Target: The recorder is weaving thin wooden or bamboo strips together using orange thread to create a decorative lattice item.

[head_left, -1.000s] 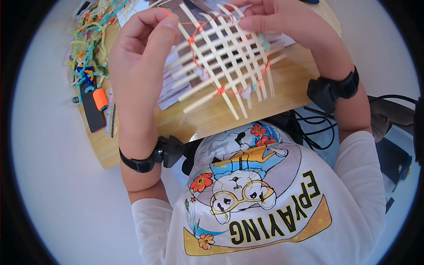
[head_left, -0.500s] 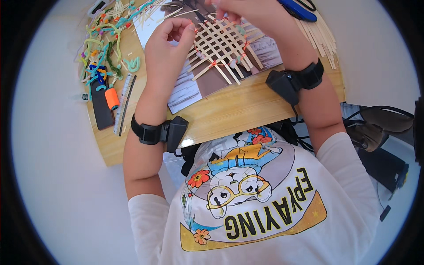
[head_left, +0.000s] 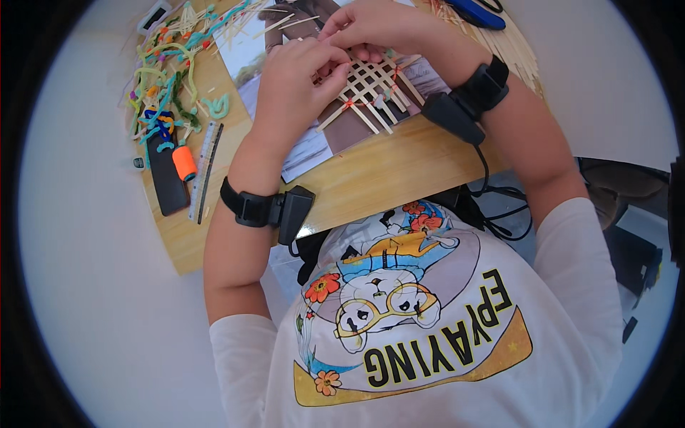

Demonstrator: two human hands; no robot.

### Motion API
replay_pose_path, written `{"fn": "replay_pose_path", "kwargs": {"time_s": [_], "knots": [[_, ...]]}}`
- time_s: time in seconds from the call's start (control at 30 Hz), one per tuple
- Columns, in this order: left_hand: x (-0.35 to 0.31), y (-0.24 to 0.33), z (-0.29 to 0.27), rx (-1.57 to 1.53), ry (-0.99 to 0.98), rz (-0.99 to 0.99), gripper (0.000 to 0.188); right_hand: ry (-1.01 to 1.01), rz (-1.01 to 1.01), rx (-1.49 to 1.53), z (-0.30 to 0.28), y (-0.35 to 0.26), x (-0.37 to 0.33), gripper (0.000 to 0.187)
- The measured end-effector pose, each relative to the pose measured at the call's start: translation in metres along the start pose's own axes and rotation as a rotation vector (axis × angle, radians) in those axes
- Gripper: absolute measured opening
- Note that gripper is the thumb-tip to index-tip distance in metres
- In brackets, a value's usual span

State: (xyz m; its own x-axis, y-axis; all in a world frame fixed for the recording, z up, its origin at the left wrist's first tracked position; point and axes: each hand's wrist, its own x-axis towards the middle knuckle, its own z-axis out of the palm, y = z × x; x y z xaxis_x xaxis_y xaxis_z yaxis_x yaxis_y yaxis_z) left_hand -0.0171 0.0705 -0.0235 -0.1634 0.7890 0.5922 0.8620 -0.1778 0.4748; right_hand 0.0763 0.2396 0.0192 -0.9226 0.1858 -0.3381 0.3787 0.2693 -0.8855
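A woven lattice of pale flat bamboo strips [head_left: 372,84] lies on a printed photo sheet [head_left: 307,155], its edges tied here and there with orange thread [head_left: 349,104]. My left hand [head_left: 300,85] rests at the lattice's upper left edge, fingers curled in and pinched together. Just right of it, my right hand [head_left: 374,30] reaches over the far part of the lattice, thumb and fingers closed near the left fingertips. What the fingertips hold is too small and covered to make out. The hands hide the lattice's far left corner.
At the left lie a tangle of coloured fuzzy stems [head_left: 171,78], an orange thread spool [head_left: 184,164], a dark flat case [head_left: 167,185] and a clear ruler [head_left: 205,171]. Blue-handled pliers or scissors [head_left: 479,13] and loose bamboo strips [head_left: 519,57] lie far right.
My right hand has come down and left to meet my left hand. My left hand has shifted slightly right, onto the lattice edge. The view has moved a little.
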Motion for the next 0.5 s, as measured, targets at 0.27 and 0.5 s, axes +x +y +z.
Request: {"fn": "replay_pose_path", "kwargs": {"time_s": [0.27, 0.5], "knots": [[0.003, 0.001, 0.002, 0.060, 0.002, 0.089, 0.008, -0.130, 0.080, -0.063, -0.004, -0.003, 0.013, 0.016], [-0.002, 0.000, 0.005, -0.135, 0.079, -0.303, 0.010, -0.068, -0.073, 0.038, 0.003, -0.005, -0.002, 0.019]]}}
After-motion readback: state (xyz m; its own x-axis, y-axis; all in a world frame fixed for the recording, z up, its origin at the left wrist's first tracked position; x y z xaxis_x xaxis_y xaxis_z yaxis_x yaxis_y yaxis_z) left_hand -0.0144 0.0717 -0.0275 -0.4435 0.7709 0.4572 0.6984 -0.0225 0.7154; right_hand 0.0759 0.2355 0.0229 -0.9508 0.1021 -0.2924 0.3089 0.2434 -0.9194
